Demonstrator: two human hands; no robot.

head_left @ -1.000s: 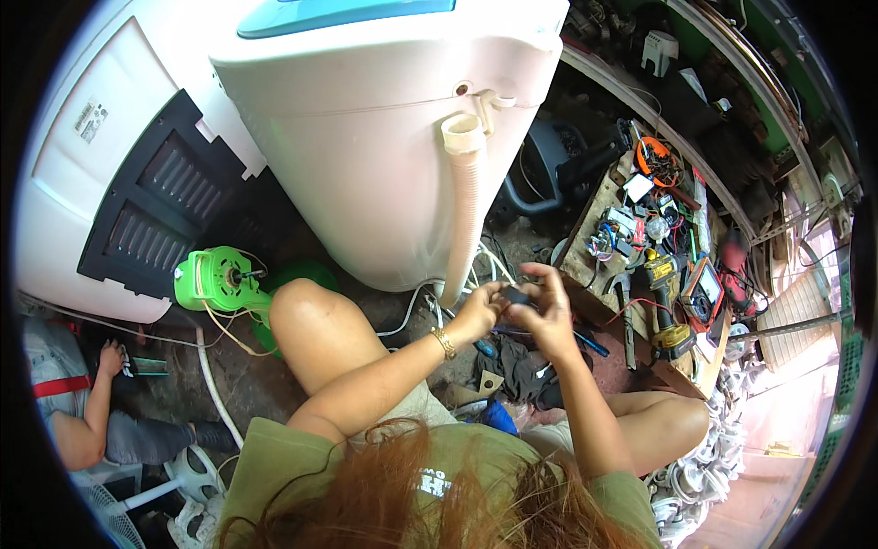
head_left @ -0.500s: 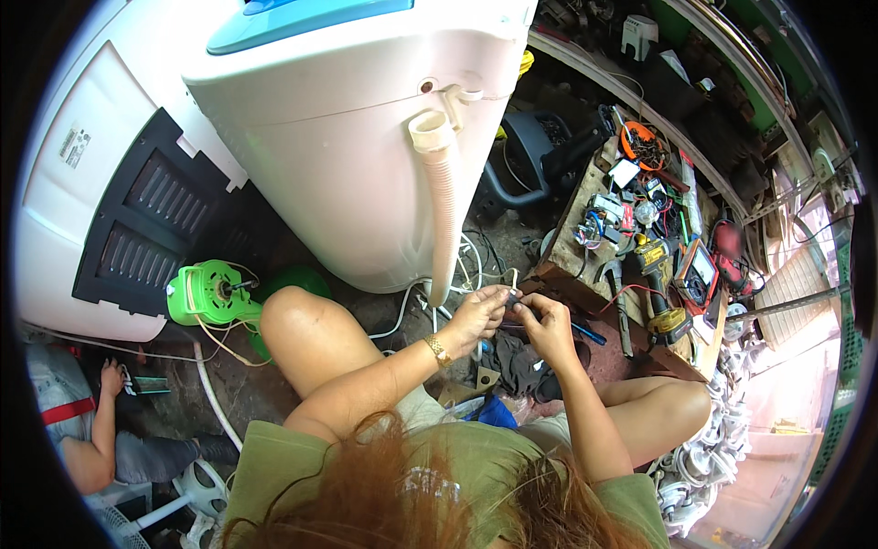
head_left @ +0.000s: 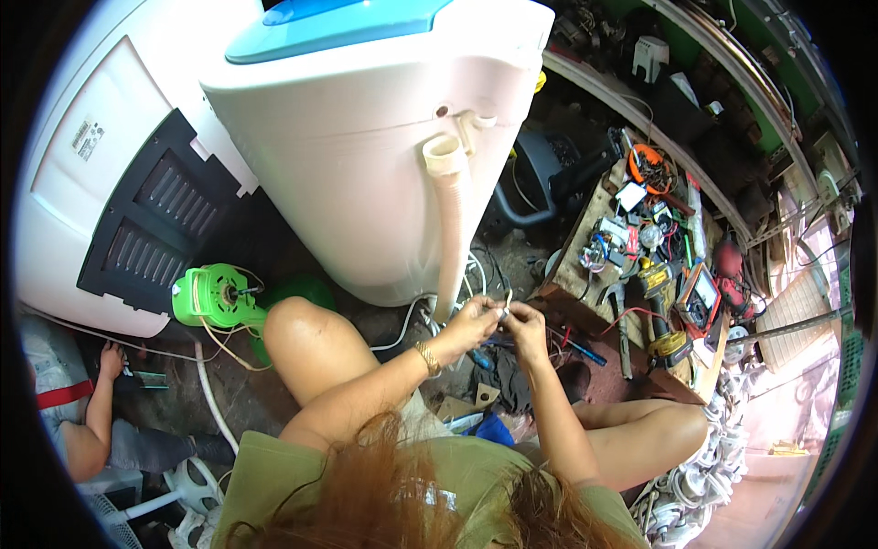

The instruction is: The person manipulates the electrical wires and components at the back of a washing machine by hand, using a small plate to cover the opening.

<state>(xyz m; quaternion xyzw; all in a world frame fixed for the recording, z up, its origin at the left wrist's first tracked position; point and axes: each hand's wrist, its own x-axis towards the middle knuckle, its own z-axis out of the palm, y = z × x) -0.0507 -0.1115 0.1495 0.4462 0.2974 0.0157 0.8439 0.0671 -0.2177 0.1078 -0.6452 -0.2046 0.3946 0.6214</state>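
Note:
My left hand [head_left: 468, 331], with a gold watch [head_left: 427, 358] at the wrist, pinches a thin off-white wire [head_left: 508, 297] in front of the washing machine's base. Close beside it, my right hand [head_left: 526, 332] is closed on the same wire, fingertips nearly touching the left ones. A small pale piece shows between the fingertips; its kind is too small to tell. Behind the hands stands a white washing machine [head_left: 357, 156] with a blue lid [head_left: 338, 27]. Its ribbed drain hose [head_left: 450, 220] hangs down to just beyond my left hand.
A wooden bench [head_left: 585, 265] at right carries a yellow drill [head_left: 660, 320], a multimeter [head_left: 701, 297] and an orange bowl [head_left: 651, 169]. At left are a green fan motor [head_left: 216, 296] and another person's arm [head_left: 99, 403]. A dark cloth [head_left: 508, 384] lies below my hands.
The view has shifted slightly, and both hands sit a little lower. A dark bit between the fingertips no longer shows; a pale piece appears there instead.

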